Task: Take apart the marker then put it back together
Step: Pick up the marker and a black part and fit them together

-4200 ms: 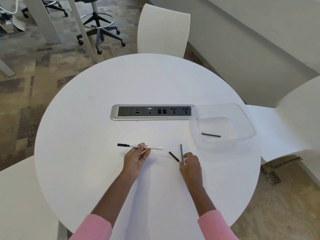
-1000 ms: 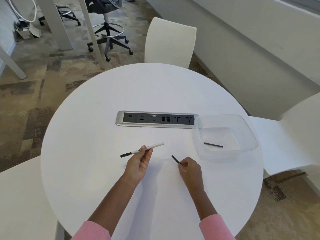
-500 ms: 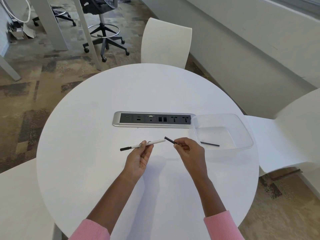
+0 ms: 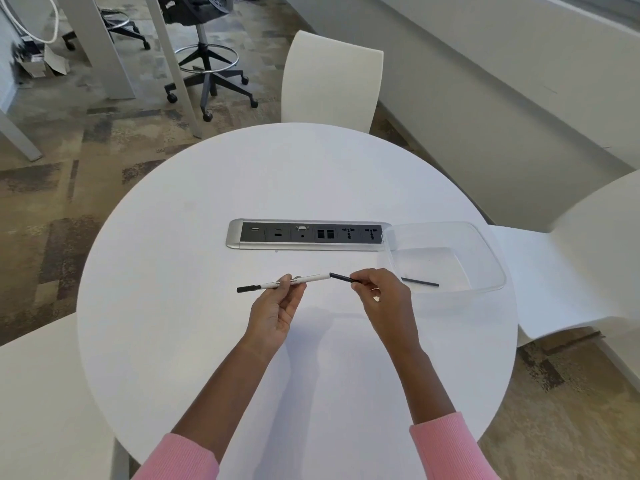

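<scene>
Here the left hand point(image 4: 277, 308) pinches the white marker barrel point(image 4: 298, 280) near its middle, above the round table point(image 4: 207, 341), with the open end pointing to 3 o'clock so a part can enter. The right hand point(image 4: 381, 296) pinches a thin black piece point(image 4: 343, 278), its tip touching that opening; this looks like reassembly. Another black stick point(image 4: 419, 282) lies in the clear container point(image 4: 485, 258) at 3 o'clock, probably kept there so it cannot roll away.

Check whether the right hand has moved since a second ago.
Yes. The right hand rose from the table, away from the person toward the power strip, bringing its black piece to the marker barrel's end.
</scene>
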`<action>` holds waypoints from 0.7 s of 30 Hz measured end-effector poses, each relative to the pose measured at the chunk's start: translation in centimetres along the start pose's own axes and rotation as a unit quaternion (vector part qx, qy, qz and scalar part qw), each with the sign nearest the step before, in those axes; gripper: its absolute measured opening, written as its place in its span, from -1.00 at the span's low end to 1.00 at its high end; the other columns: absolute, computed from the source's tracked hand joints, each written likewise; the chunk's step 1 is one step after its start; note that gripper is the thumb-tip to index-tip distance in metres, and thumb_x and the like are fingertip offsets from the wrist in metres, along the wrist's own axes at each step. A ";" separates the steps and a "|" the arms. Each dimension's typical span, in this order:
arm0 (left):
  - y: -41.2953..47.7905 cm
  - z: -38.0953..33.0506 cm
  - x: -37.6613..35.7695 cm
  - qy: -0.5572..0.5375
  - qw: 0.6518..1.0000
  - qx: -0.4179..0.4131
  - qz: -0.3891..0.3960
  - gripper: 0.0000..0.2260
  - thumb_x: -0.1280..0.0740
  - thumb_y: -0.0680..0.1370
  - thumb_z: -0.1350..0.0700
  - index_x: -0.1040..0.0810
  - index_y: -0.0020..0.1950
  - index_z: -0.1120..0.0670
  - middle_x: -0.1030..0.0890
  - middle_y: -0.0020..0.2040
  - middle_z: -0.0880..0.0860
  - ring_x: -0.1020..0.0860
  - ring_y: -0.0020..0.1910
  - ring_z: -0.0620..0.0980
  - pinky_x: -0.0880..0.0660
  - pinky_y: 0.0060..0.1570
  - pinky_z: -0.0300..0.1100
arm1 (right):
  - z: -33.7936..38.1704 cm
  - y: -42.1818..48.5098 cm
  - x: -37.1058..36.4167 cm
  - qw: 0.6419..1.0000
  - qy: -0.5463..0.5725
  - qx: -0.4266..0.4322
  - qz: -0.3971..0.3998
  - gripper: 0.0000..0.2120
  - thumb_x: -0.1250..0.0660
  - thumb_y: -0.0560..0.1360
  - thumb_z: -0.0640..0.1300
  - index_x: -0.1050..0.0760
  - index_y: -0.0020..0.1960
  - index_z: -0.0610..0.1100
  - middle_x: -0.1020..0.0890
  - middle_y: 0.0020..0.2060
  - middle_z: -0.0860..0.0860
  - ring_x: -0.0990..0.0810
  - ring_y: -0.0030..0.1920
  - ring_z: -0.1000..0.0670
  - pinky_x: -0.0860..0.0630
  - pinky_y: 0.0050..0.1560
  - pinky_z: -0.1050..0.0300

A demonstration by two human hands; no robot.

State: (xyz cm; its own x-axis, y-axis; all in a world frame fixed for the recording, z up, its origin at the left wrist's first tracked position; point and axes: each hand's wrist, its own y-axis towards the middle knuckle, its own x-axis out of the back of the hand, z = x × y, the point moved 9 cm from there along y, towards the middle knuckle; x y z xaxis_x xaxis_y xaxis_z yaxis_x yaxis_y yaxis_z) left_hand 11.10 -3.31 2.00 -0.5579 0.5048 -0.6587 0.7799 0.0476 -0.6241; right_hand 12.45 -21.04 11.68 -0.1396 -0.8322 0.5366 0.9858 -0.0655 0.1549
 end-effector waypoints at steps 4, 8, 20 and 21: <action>0.1 -0.4 0.0 0.020 1.000 -0.014 0.003 -0.89 -0.26 0.53 0.32 -0.52 -0.18 0.26 -0.67 -0.43 0.05 -0.67 -0.36 -0.07 -0.63 -0.29 -0.25 | 0.7 -0.1 0.0 0.999 -0.032 0.042 0.009 -0.86 -0.31 0.42 -0.38 -0.57 -0.10 -0.19 -0.62 -0.19 -0.08 -0.55 -0.17 0.01 -0.47 -0.12 0.28; 0.0 -0.7 0.0 0.038 0.999 -0.030 0.007 -0.91 -0.27 0.52 0.32 -0.53 -0.17 0.26 -0.68 -0.41 0.04 -0.67 -0.34 -0.08 -0.63 -0.25 -0.26 | 0.6 -0.1 -0.1 0.999 -0.020 0.045 0.011 -0.84 -0.32 0.41 -0.38 -0.57 -0.11 -0.17 -0.59 -0.22 -0.01 -0.53 -0.20 0.07 -0.42 -0.16 0.40; -1.0 -0.4 -1.5 0.100 0.993 -0.043 0.045 -0.93 -0.28 0.52 0.29 -0.54 -0.14 0.22 -0.60 -0.16 0.13 -0.67 -0.31 -0.09 -0.62 -0.19 -0.29 | -1.1 0.3 -1.0 0.993 0.068 -0.081 0.056 -0.88 -0.29 0.46 -0.26 -0.60 -0.16 -0.13 -0.57 -0.35 0.10 -0.52 -0.32 0.11 -0.44 -0.27 0.43; -1.1 -0.3 -1.6 0.106 0.992 -0.044 0.046 -0.93 -0.28 0.52 0.28 -0.54 -0.14 0.22 -0.60 -0.16 0.13 -0.67 -0.31 -0.09 -0.62 -0.20 -0.30 | -1.1 0.3 -1.2 0.992 0.069 -0.088 0.063 -0.87 -0.28 0.47 -0.26 -0.60 -0.16 -0.14 -0.56 -0.37 0.08 -0.51 -0.34 0.10 -0.45 -0.28 0.40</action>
State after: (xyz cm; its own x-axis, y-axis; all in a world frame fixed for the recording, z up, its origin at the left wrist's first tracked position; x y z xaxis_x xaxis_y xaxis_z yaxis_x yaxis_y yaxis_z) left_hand 11.25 -3.88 3.85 -0.4186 0.6793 -0.6027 0.8519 0.0637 -0.5199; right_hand 12.99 -20.65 10.11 -0.0120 -0.9061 0.4228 0.9973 -0.0415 -0.0607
